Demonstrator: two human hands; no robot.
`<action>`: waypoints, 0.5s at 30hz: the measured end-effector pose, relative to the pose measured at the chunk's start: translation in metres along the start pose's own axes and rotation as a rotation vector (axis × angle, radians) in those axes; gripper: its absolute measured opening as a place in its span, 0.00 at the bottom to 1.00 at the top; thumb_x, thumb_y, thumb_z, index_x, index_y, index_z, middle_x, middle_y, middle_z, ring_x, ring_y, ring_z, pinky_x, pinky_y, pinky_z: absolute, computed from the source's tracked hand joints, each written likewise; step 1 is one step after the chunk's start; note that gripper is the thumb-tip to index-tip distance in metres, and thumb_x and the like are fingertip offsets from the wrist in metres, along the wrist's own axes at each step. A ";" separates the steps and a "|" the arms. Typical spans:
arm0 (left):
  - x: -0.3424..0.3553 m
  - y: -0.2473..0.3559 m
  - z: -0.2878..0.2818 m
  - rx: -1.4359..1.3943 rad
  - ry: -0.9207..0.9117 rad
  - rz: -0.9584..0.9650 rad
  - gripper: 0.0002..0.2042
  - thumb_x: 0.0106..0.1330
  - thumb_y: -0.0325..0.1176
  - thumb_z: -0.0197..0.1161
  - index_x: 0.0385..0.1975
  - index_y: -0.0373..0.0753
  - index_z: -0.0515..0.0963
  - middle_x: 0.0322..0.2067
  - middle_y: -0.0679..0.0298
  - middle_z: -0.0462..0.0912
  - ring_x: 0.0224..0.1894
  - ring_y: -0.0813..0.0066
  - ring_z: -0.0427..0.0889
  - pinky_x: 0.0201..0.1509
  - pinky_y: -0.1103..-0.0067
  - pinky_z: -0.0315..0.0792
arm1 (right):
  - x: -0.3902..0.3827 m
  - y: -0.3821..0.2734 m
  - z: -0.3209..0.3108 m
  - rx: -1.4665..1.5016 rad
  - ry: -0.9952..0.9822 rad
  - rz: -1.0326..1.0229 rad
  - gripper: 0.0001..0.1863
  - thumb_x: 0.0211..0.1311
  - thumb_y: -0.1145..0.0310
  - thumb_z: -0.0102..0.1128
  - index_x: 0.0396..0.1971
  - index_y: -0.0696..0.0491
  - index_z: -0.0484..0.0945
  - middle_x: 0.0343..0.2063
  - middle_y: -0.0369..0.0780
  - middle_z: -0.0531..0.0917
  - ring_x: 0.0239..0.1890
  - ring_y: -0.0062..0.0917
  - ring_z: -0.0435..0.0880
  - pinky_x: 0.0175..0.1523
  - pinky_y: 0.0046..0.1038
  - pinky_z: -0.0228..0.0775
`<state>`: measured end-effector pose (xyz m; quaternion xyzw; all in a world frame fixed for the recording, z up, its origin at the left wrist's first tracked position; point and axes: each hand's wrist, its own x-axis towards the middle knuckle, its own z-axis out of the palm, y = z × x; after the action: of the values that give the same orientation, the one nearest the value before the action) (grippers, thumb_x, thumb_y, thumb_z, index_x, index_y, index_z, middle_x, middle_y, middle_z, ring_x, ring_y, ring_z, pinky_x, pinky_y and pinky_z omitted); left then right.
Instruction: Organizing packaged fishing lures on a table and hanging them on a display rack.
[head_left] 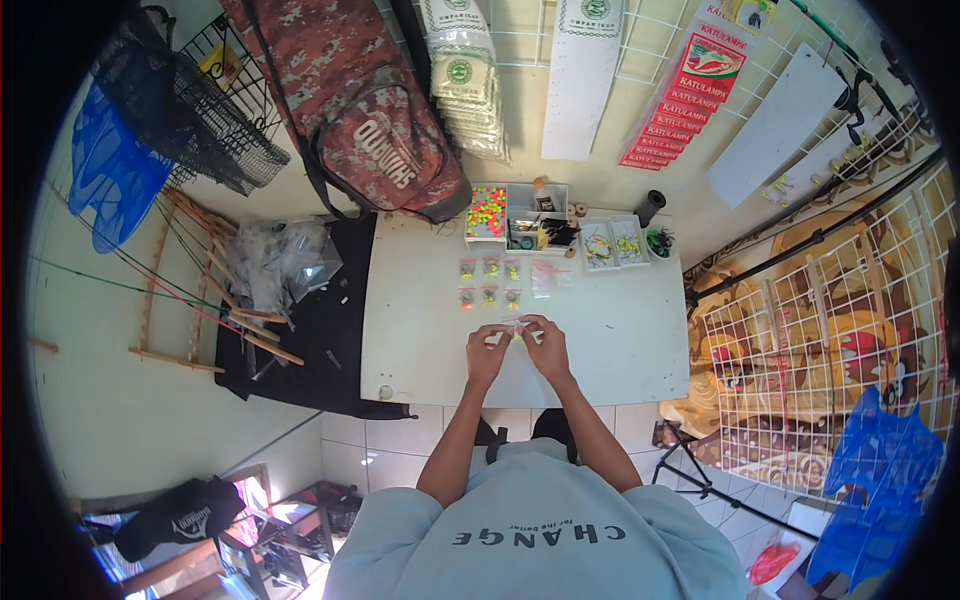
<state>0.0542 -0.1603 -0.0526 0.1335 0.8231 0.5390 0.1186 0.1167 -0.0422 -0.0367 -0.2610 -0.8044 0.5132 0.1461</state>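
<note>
Shirt (540, 495) foremost, left grip (487, 352) and right grip (547, 350) pinch a seemingly clear, yellow-tinged packet (517, 335).

Cannot make out the tiny yellow-green item (517, 336) between the left hand (486, 355) and the right hand (546, 351), partly hidden. Cannot identify the contents of the small bags (491, 267) at eleven o'clock from the hands, nor those of the compartment box (520, 198) at twelve o'clock; too small. Cannot see the upper ends of the camouflage bag (380, 150) at eleven o'clock and the white strip (580, 100) at one o'clock, past the top edge. Lose the shirt (540, 500) past the bottom edge at six o'clock, with most of the legs (553, 425) beneath.
</note>
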 end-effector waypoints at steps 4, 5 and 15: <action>0.010 -0.028 -0.043 -0.115 -0.111 -0.079 0.07 0.58 0.34 0.65 0.33 0.40 0.81 0.28 0.64 0.83 0.32 0.75 0.81 0.35 0.79 0.74 | -0.012 -0.010 0.057 0.158 0.134 0.069 0.06 0.55 0.73 0.63 0.32 0.55 0.75 0.29 0.40 0.83 0.34 0.26 0.82 0.37 0.27 0.71; 0.014 -0.033 -0.048 -0.127 -0.089 -0.081 0.08 0.58 0.34 0.65 0.35 0.39 0.80 0.28 0.64 0.83 0.32 0.76 0.81 0.36 0.79 0.74 | -0.013 -0.010 0.067 0.152 0.134 0.074 0.06 0.55 0.73 0.63 0.32 0.55 0.75 0.29 0.40 0.83 0.34 0.26 0.82 0.37 0.27 0.71; 0.042 -0.074 -0.088 -0.112 -0.208 -0.041 0.10 0.59 0.31 0.63 0.39 0.37 0.78 0.31 0.61 0.84 0.35 0.75 0.83 0.40 0.77 0.74 | -0.013 -0.012 0.118 -0.025 0.188 0.014 0.07 0.51 0.76 0.61 0.31 0.54 0.83 0.32 0.41 0.84 0.38 0.34 0.79 0.47 0.32 0.68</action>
<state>-0.0215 -0.2498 -0.0878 0.1651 0.7775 0.5650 0.2216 0.0644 -0.1418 -0.0760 -0.3154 -0.7916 0.4775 0.2144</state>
